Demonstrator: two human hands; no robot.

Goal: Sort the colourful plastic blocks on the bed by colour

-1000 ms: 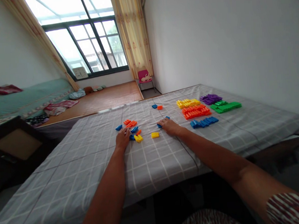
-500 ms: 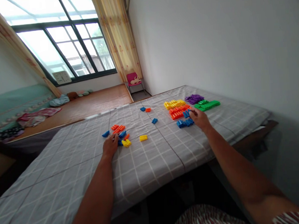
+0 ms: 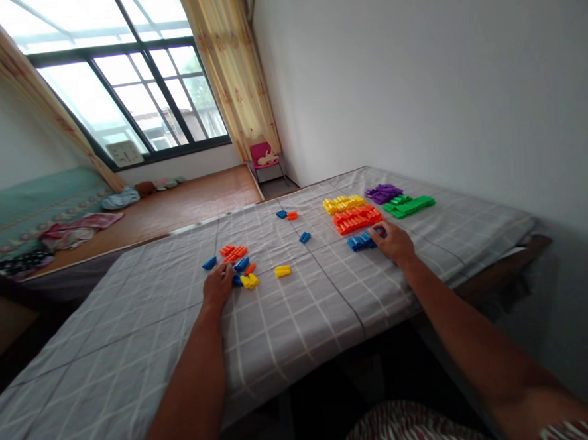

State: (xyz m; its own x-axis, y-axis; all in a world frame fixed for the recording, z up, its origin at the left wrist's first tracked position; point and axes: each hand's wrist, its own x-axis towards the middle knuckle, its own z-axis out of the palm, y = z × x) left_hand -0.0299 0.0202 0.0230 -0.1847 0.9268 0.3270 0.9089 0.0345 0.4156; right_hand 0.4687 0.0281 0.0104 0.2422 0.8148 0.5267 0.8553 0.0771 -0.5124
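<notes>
- Lowered since the earlier frame, my right hand (image 3: 396, 241) has brought its blue piece down to the blue row (image 3: 359, 242) on the worktop (image 3: 290, 326)
- Its fingers are bent close together at the row's right end; I cannot tell whether they grip
- My left hand (image 3: 218, 286) rests with curled fingers beside the loose orange pieces (image 3: 234, 253) and yellow pieces (image 3: 249, 282); its grip is hidden
- Behind the blue row lie the orange rows (image 3: 356, 219) and yellow rows (image 3: 343, 204), with the purple pile (image 3: 383, 192) and green pile (image 3: 409, 205) to their right
</notes>
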